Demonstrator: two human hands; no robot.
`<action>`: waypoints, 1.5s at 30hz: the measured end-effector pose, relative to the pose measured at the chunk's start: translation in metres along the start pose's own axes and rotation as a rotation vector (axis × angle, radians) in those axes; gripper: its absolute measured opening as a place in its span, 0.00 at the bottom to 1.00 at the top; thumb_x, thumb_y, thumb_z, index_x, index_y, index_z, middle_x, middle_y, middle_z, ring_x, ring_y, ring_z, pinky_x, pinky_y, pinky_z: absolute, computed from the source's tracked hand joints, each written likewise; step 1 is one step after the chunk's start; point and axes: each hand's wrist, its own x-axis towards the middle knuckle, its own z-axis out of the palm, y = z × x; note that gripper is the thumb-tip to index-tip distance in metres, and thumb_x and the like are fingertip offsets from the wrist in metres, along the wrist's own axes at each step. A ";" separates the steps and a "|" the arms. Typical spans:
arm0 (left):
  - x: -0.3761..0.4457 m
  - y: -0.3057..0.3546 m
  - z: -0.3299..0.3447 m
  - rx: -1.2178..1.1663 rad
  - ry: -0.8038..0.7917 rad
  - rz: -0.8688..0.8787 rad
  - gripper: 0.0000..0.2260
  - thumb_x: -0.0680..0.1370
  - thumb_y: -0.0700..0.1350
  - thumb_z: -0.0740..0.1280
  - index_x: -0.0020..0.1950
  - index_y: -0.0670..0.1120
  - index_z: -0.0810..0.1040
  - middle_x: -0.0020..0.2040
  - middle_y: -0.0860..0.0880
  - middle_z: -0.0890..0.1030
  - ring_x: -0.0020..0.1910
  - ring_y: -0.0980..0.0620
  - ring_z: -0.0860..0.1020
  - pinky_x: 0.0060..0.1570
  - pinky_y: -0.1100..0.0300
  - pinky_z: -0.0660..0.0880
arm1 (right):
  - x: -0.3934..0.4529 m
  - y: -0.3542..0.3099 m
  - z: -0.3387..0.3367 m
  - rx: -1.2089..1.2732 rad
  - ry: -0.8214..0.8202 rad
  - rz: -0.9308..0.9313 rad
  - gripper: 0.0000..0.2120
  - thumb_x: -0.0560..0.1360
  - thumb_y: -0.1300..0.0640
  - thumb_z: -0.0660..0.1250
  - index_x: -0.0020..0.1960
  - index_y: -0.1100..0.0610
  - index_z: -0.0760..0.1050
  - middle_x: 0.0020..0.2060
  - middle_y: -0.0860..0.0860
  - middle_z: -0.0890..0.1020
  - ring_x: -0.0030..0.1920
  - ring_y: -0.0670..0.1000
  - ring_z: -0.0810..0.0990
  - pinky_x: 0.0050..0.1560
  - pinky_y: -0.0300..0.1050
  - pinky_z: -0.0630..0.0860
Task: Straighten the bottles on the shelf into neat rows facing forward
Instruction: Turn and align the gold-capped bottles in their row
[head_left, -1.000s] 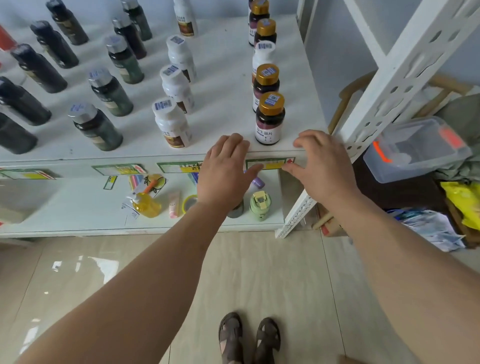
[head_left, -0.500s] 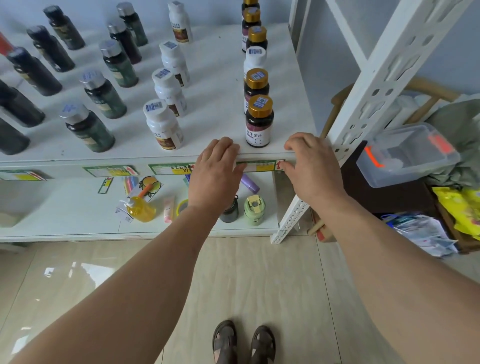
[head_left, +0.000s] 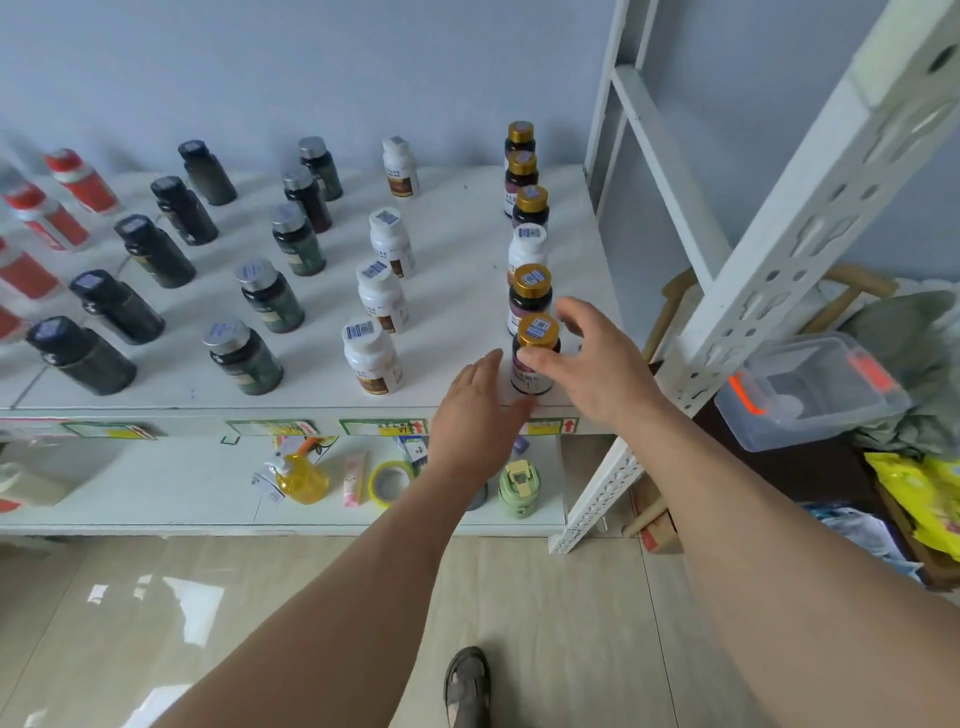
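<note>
Step in hand: squaring up the front bottle of the rightmost row. Landmark is that dark glass bottle with the gold screw cap and blue code sticker (head_left: 535, 353), upright at the front edge of the white shelf board (head_left: 457, 291).

Right hand (head_left: 597, 369) cups it from the right: thumb on the cap rim, fingers curled loosely round the far side; looks like contact but not a firm pinch (can't tell how much pressure). Left hand (head_left: 475, 410) just left of the bottle and lower, fingers together and flat, tips near its base; touching or not, can't tell.

Behind it: five more in file, one a white plastic bottle (head_left: 527, 247) among the gold caps. Left of it: the white-bottle row (head_left: 371, 356), roughly straight.

Next move, my read: small twist to bring the label forward, left hand steadying the base. Bottle sits close to the shelf lip, so keep it from sliding outward.
</note>
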 end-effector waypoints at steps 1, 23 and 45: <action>0.005 0.001 0.000 -0.017 -0.019 -0.012 0.29 0.76 0.55 0.66 0.75 0.51 0.62 0.70 0.51 0.72 0.68 0.50 0.70 0.62 0.53 0.70 | 0.003 -0.002 0.001 0.010 -0.037 0.019 0.31 0.73 0.43 0.71 0.72 0.49 0.66 0.66 0.44 0.74 0.66 0.45 0.71 0.59 0.39 0.65; 0.012 0.010 -0.075 -0.721 -0.492 -0.082 0.20 0.73 0.46 0.74 0.63 0.52 0.75 0.45 0.60 0.84 0.45 0.68 0.80 0.48 0.71 0.72 | -0.001 -0.064 -0.008 0.074 0.069 0.131 0.12 0.74 0.38 0.68 0.39 0.45 0.75 0.35 0.40 0.80 0.38 0.42 0.79 0.34 0.37 0.69; 0.024 0.010 -0.070 -0.306 -0.342 -0.034 0.24 0.72 0.54 0.74 0.66 0.55 0.74 0.62 0.56 0.79 0.59 0.57 0.76 0.56 0.62 0.71 | 0.010 -0.042 -0.011 0.107 -0.056 0.054 0.14 0.73 0.43 0.71 0.56 0.46 0.77 0.48 0.42 0.82 0.48 0.43 0.78 0.43 0.33 0.70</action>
